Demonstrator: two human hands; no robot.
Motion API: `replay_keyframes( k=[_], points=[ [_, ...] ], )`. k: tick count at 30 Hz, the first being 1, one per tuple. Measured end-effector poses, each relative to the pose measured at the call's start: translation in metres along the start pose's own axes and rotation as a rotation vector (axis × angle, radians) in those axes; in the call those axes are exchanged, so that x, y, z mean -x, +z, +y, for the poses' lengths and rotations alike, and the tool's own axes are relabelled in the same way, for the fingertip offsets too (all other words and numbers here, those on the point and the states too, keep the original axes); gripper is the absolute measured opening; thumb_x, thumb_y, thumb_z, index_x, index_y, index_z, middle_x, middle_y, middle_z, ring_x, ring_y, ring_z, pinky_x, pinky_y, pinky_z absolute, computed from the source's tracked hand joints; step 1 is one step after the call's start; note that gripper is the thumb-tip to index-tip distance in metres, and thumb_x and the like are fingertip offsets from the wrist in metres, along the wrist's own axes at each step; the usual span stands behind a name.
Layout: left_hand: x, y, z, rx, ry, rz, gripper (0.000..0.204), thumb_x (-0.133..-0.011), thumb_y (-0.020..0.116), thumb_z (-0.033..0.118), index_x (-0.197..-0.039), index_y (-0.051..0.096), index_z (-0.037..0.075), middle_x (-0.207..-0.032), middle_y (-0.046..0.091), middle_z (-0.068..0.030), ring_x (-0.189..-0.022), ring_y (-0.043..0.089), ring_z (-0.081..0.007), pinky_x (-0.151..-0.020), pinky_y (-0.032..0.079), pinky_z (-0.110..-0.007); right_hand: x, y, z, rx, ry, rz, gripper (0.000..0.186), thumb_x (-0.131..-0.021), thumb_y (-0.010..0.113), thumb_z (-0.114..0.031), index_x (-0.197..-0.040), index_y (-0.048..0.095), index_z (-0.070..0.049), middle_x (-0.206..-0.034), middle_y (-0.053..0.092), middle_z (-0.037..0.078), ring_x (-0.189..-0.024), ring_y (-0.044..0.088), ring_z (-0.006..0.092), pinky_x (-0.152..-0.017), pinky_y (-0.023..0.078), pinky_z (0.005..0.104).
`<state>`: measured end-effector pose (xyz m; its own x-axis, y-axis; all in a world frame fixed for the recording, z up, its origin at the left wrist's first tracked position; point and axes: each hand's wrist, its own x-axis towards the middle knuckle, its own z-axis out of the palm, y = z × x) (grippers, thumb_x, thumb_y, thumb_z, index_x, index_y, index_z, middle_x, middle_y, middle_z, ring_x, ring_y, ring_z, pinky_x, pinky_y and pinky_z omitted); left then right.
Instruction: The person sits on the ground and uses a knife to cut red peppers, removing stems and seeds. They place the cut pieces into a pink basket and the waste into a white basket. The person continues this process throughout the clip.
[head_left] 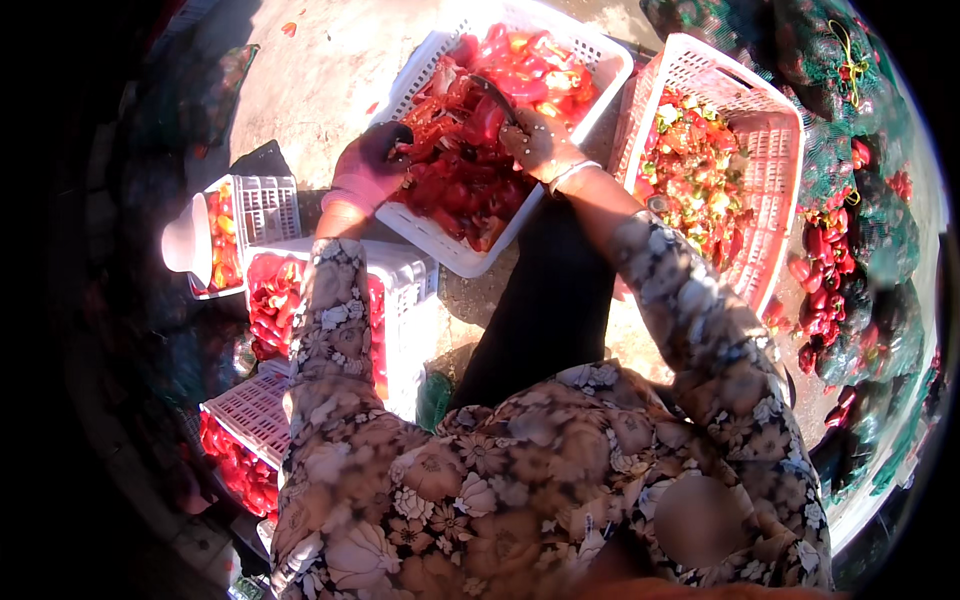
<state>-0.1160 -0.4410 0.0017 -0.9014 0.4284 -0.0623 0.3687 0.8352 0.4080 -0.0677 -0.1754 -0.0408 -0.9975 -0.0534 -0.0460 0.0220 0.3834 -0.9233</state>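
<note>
1 knife [493, 94] in right hand [543, 146]

Hard sunlight bleaches the ground [300, 95] beyond the left edge of the central white crate [472, 264], while shadow dulls the red peppers [455, 208] near its closest corner. Fisheye distortion curves the outskirts into a black rim; the far left looks dim and soft, and a round blur covers part of the floral shirt [480, 455].

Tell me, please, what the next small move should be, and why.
Perhaps steady one of the red peppers with the left hand: it is beside them, and the right hand holds a curved knife over them in the white crate.
</note>
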Motion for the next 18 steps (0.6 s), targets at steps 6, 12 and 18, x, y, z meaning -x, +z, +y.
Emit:
replay_keyframes(
  k=[6, 12, 18],
  points=[
    [0.013, 0.037, -0.047, -0.185, -0.505, -0.280, 0.040, -0.083, 0.060, 0.027, -0.120, 0.061, 0.012, -0.121, 0.061, -0.0138, -0.116, 0.057, -0.0299, -0.098, 0.044, -0.039, 0.024, -0.092, 0.054, 0.073, 0.100, 0.226, 0.027, -0.090, 0.057, -0.020, -0.107, 0.060, 0.001, -0.087, 0.065, 0.022, -0.079, 0.064, 0.0342, -0.071, 0.050, 0.0386],
    [-0.008, 0.075, -0.033, -0.164, -0.236, -0.115, 0.041, -0.083, 0.066, 0.027, -0.116, 0.062, 0.005, -0.112, 0.064, -0.0195, -0.104, 0.061, -0.0352, -0.091, 0.048, -0.041, 0.171, -0.305, 0.122, 0.109, 0.393, 0.593, 0.022, -0.095, 0.055, -0.022, -0.097, 0.057, -0.001, -0.075, 0.059, 0.002, -0.060, 0.054, 0.0097, -0.054, 0.046, 0.0258],
    [-0.105, 0.095, 0.074, 0.186, 0.103, -0.127, 0.037, -0.088, 0.062, 0.006, -0.123, 0.057, -0.003, -0.118, 0.063, -0.0143, -0.102, 0.061, -0.0210, -0.085, 0.050, -0.032, 0.401, -0.420, 0.211, 0.323, 0.692, 1.028, 0.022, -0.095, 0.053, -0.024, -0.101, 0.059, -0.004, -0.077, 0.059, 0.008, -0.060, 0.061, 0.0169, -0.055, 0.051, 0.0325]
  ],
)
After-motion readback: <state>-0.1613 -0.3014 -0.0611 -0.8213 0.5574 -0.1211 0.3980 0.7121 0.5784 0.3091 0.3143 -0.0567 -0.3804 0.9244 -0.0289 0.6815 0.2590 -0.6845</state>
